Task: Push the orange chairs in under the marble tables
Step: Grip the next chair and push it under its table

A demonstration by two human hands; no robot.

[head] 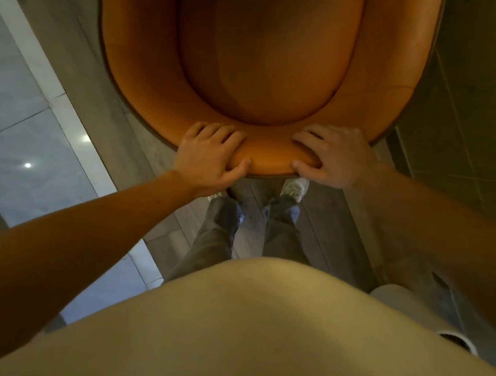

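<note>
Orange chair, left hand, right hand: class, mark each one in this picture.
orange chair [261, 45], head view, middle of the seat cushion.
left hand [209, 159], head view, back of the hand.
right hand [337, 161], head view, back of the hand.

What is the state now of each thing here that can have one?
orange chair: upright, seat empty, both hands on its backrest.
left hand: grips the backrest rim, fingers over the top, thumb on the near side.
right hand: grips the backrest rim, fingers curled over it.
</note>
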